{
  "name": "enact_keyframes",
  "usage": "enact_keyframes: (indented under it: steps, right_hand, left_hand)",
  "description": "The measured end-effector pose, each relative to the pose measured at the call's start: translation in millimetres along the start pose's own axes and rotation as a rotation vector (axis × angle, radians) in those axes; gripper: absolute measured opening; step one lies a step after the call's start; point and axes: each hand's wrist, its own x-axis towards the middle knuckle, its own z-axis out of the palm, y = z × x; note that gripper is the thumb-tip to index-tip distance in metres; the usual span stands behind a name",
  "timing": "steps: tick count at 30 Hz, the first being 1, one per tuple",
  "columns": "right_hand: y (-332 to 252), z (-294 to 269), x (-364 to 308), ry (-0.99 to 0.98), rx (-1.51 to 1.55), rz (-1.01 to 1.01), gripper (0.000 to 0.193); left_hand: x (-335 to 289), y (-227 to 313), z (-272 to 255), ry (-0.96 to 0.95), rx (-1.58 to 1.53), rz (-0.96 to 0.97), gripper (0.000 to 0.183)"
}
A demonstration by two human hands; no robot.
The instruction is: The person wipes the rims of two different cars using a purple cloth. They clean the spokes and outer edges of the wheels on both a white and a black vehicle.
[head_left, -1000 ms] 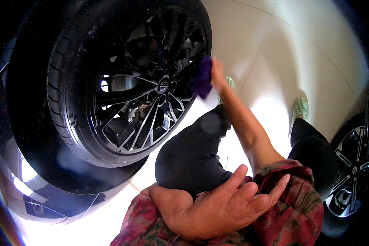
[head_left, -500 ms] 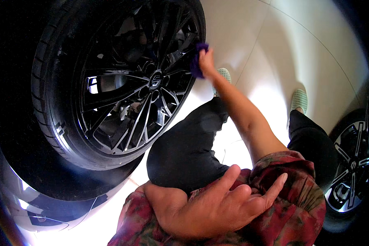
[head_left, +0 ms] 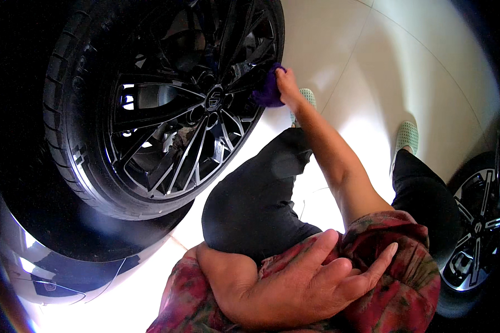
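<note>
On the left stands a car wheel (head_left: 215, 100) with black and silver spokes and a black tire (head_left: 66, 161). My right hand (head_left: 288, 87), at the end of an outstretched arm, is closed on a purple cloth (head_left: 269, 89). The cloth lies against the right side of the wheel, by the rim edge; its contact with the rim is partly hidden. My left hand (head_left: 305, 283) rests low in front of my patterned red top, holding nothing. Two of its digits stretch out while the middle ones curl.
Dark bodywork (head_left: 55, 277) curves below the wheel. A second wheel (head_left: 476, 227) stands at the far right. My bent knee (head_left: 250, 205) in black trousers is close to the first wheel. Both feet, in pale green perforated shoes (head_left: 408, 136), are on the light tiled floor (head_left: 328, 33).
My right hand and the purple cloth have shifted slightly down and more of the cloth spreads over the wheel's side. My left hand stays in nearly the same pose.
</note>
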Motion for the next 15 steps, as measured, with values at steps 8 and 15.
enact_keyframes:
  steps: [8, 15]
  right_hand:
    - [65, -1, -9, -0.249, -0.205, -0.17, 0.029]
    - [-5, -19, -85, -1.173, -0.329, -0.455, 0.008]
  left_hand:
    - [17, -4, -3, 0.086, 0.12, 0.039, 0.042]
    - [17, 8, -1, 0.173, 0.012, -0.035, 0.039]
